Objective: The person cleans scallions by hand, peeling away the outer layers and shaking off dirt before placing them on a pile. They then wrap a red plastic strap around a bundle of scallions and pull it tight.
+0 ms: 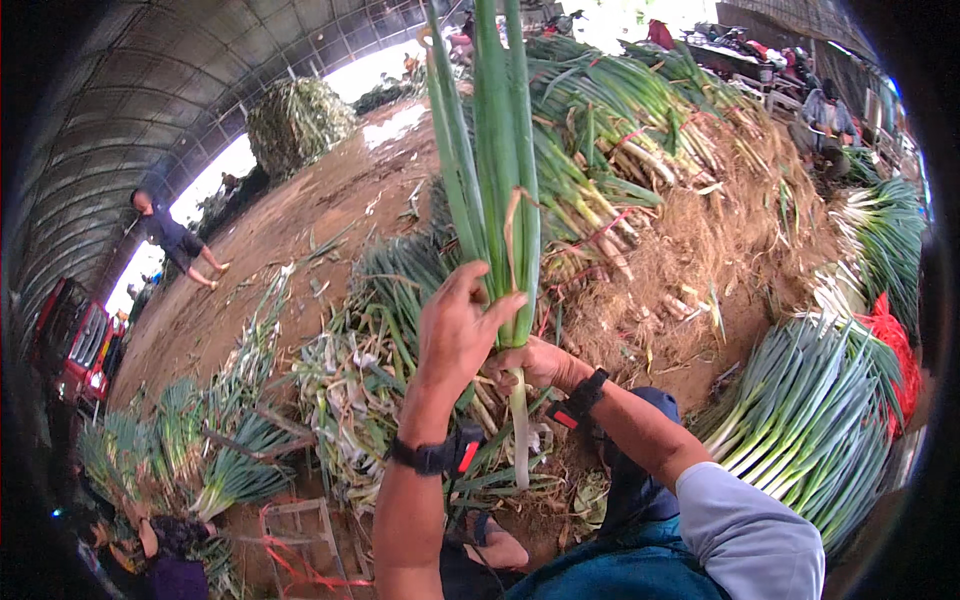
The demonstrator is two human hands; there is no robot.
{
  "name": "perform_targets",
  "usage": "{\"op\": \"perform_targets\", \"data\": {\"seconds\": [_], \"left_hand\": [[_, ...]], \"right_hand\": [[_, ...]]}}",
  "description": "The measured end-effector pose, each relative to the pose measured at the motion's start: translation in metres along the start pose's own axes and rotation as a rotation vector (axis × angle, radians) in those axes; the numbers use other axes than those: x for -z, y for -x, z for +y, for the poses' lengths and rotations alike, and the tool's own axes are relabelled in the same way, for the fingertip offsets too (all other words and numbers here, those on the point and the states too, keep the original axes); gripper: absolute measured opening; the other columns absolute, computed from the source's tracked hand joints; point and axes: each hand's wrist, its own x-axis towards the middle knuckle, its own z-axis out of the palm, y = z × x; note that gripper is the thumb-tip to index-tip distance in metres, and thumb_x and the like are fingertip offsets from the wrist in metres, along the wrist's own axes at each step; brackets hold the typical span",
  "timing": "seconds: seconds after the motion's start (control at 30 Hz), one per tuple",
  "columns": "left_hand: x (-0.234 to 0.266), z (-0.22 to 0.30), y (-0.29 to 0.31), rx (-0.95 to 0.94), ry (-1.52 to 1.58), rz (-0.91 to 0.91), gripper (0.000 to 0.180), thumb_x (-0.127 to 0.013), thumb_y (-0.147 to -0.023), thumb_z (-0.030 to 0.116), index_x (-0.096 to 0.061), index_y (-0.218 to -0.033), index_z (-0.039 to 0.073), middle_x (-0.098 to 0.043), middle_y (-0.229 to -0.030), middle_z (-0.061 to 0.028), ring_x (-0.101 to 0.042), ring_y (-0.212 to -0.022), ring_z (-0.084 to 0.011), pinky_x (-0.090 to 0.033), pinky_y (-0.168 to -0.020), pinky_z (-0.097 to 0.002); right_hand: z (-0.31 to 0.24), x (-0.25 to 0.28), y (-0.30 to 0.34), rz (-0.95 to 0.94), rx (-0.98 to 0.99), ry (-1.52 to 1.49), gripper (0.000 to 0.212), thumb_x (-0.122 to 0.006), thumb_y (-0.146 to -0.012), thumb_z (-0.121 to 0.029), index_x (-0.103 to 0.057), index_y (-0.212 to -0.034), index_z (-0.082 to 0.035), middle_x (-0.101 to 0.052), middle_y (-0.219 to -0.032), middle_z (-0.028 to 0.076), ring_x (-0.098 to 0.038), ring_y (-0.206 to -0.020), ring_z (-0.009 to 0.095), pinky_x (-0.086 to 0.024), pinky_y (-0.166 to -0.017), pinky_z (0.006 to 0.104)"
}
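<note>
A large green onion [497, 150] stands upright before me, its broad green leaves reaching the top of the view and its pale stem hanging below my hands. My right hand [535, 362] is closed round the stalk where the leaves meet the stem. Just above and to the left, my left hand [455, 325] is closed on the leaf bases, its thumb lying across them and some fingers hidden behind. A withered tan leaf [513, 225] runs down the front of the green leaves toward the left thumb.
A trimmed onion pile [810, 415] lies at right beside a red net bag [885, 350]. Untrimmed onions with roots [650, 130] are heaped ahead. Stripped leaves [350, 400] cover the left ground near a small frame [300, 530]. A person [175, 235] stands far left; another [180, 555] is lower left.
</note>
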Motion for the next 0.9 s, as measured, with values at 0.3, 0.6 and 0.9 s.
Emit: {"op": "perform_targets", "data": {"seconds": [0.3,0.6,0.9], "left_hand": [[-0.008,-0.046,0.025,0.16,0.485,0.052,0.015,-0.052,-0.099,0.016,-0.057,-0.101,0.002,-0.066,-0.083,-0.0086,-0.063,-0.065,-0.0143,-0.049,-0.056,-0.027],[0.134,-0.059,0.004,0.076,0.085,0.472,0.021,-0.047,-0.1,0.021,-0.048,-0.113,0.003,-0.065,-0.09,-0.0131,-0.064,-0.071,-0.0209,-0.055,-0.066,-0.034],[-0.05,-0.112,0.202,0.378,0.183,-0.2,0.062,-0.063,-0.091,0.04,-0.04,-0.131,-0.001,-0.062,-0.106,-0.0228,-0.062,-0.097,-0.0333,-0.048,-0.083,-0.0428]], "right_hand": [[0.011,-0.019,-0.003,0.025,0.066,-0.193,0.045,-0.055,-0.078,0.0,-0.05,-0.123,-0.006,-0.049,-0.067,0.003,-0.045,-0.051,0.01,-0.037,-0.046,0.0243],[0.051,0.039,-0.022,0.016,0.383,0.584,0.046,-0.061,-0.077,0.0,-0.052,-0.122,-0.002,-0.056,-0.067,0.003,-0.056,-0.055,0.015,-0.048,-0.052,0.0309],[-0.009,-0.053,-0.034,-0.213,0.15,-0.146,0.054,-0.062,-0.084,-0.012,-0.043,-0.133,-0.001,-0.051,-0.068,0.001,-0.05,-0.053,0.013,-0.043,-0.047,0.0272]]}}
